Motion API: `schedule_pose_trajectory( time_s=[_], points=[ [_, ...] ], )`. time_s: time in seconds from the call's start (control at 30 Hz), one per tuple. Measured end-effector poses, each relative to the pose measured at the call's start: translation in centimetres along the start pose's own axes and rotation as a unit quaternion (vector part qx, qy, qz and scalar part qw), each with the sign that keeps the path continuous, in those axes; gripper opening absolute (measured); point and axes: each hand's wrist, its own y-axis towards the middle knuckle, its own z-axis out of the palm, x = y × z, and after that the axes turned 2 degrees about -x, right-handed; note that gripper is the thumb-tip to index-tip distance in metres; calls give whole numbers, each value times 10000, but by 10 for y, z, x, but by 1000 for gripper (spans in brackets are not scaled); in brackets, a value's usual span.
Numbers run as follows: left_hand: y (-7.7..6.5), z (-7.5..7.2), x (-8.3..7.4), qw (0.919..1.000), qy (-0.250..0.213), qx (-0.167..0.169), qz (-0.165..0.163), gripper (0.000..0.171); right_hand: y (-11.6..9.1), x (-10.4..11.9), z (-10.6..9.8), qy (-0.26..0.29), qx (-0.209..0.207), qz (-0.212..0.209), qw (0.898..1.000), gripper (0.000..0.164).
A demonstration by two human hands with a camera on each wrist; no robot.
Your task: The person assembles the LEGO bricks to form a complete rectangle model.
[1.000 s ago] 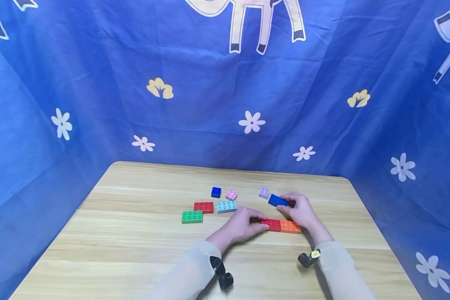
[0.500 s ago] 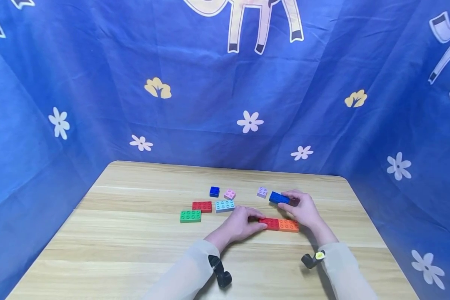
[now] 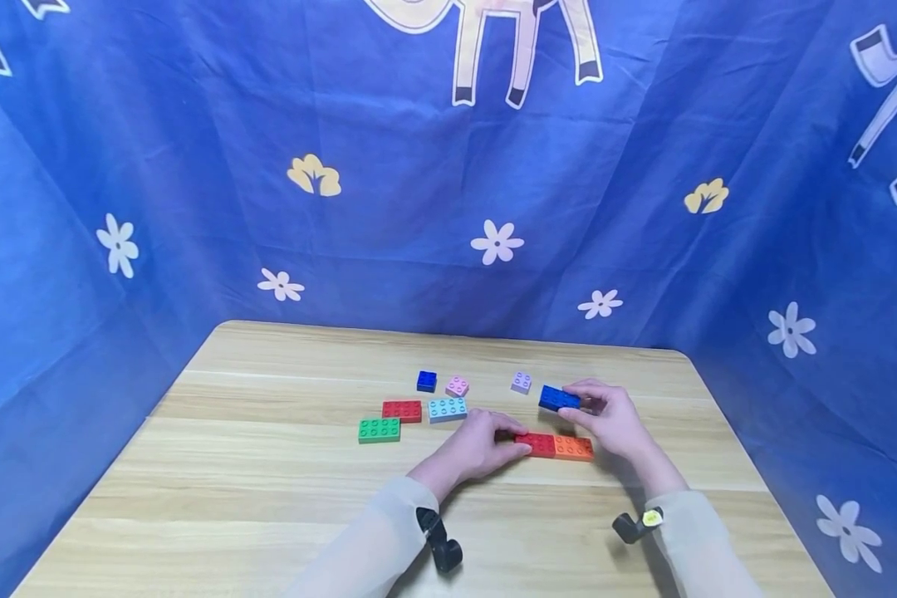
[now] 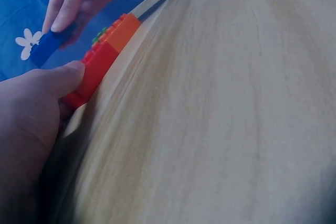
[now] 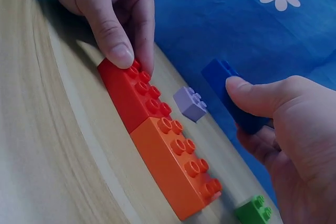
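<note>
Rightward, a little away from the lilac brick (image 3: 521, 382), the right hand (image 3: 609, 419) and the blue brick (image 3: 559, 398) have shifted, while the left hand (image 3: 482, 447) has stayed by the red brick (image 3: 538, 446). Right thumb and fingers pinch the blue brick across its long sides near one end, so its other end and studs stay uncovered; the right wrist view shows it seemingly raised off the table (image 3: 269, 515). Left thumb and finger close narrowly on the red brick's left end, probably to steady it, which leaves most of its studs bare. Its other end butts against the orange brick (image 3: 573, 448), the two in one straight row on the table in front of the lilac one; whether anything joins them I cannot tell. Beyond the orange brick lies a green piece (image 5: 253, 211), apparently screened from the head camera by the right hand.
</note>
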Motion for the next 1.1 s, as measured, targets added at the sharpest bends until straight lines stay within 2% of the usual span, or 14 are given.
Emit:
schedule_pose_trajectory(
  time_s=[0.33, 0.5, 0.77, 1.1],
  points=[
    [0, -1, -5, 9994, 327, 32, -66, 32, -16, 3, -7, 344, 368, -255, 9984, 34],
    [-1, 0, -6, 9995, 307, 13, -112, 31, -25, -1, -6, 467, 466, -382, 9971, 34],
    [-2, 2, -8, 9991, 326, 16, -266, 32, -36, -7, -1, 468, 519, -333, 9970, 33],
    [-2, 3, -8, 9989, 253, -26, -404, 30, -43, -14, 5, 728, 689, -702, 9925, 30]
  ],
)
